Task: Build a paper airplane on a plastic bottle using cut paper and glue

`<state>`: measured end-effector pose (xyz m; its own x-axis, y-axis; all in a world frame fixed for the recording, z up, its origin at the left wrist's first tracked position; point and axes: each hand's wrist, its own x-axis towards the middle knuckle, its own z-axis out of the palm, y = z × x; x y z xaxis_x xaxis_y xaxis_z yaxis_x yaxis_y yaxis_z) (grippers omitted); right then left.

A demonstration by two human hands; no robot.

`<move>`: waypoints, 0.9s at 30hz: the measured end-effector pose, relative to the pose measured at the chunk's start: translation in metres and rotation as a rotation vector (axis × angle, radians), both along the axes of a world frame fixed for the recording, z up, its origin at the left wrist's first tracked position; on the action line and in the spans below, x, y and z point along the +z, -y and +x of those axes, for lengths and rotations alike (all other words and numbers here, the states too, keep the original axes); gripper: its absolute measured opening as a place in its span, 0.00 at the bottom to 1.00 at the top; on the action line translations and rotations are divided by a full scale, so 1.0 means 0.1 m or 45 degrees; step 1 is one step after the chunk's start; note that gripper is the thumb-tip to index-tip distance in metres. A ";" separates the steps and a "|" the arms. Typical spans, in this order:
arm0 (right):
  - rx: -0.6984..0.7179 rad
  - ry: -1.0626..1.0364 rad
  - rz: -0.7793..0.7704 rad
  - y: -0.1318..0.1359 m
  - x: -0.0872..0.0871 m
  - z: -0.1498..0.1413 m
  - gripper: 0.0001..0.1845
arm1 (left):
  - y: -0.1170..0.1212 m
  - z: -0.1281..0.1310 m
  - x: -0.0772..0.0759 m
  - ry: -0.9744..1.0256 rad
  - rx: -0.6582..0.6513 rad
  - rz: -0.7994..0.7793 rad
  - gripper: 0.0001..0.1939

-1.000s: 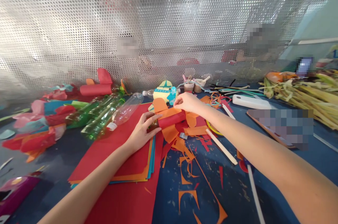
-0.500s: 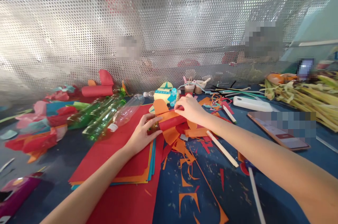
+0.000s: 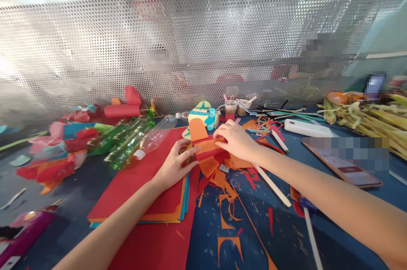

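A bottle wrapped in red paper (image 3: 206, 155) lies sideways in front of me, with rounded orange paper wings (image 3: 198, 129) sticking up and down from it. An orange paper strip (image 3: 210, 148) runs along its red wrap. My left hand (image 3: 178, 160) is closed round the bottle's left end, which the fingers mostly hide. At the other end, my right hand (image 3: 233, 139) pinches the orange strip against the wrap with bent fingers. Under my left hand is a stack of coloured paper (image 3: 136, 196), red on top. Just behind stands a yellow-and-blue decorated bottle (image 3: 199, 115) lying on its side.
Green plastic bottles (image 3: 127, 147) and crumpled paper flowers (image 3: 54, 164) lie at the left. Orange paper scraps (image 3: 229, 244) and a glue stick (image 3: 273, 187) are nearer me. On the right are a phone (image 3: 341, 164) and dried husks (image 3: 365, 119). A perforated metal screen (image 3: 203, 37) rises behind.
The view has shifted slightly, so everything sits a little lower and to the right. The orange strip now lies flatter across the red wrap, with my right fingers lower at its end.
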<state>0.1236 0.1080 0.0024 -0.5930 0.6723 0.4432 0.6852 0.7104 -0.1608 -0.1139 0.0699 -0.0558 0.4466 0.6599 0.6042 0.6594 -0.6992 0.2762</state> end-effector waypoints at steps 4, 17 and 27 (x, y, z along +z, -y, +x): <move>-0.001 -0.054 -0.065 0.04 0.09 0.05 0.05 | 0.00 0.01 0.00 0.074 0.058 -0.019 0.21; 0.001 0.198 -0.926 0.17 0.35 1.05 0.10 | -0.15 0.06 0.01 0.492 0.271 -0.216 0.25; -0.423 0.143 -0.574 0.41 0.06 1.31 0.11 | 0.01 0.51 0.13 0.623 0.261 -0.371 0.22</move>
<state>0.2543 0.0674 0.0082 -0.3444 0.9387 0.0158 0.8903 0.3319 -0.3117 -0.0631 0.0687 -0.0429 0.0086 0.8722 0.4890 0.5210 -0.4213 0.7423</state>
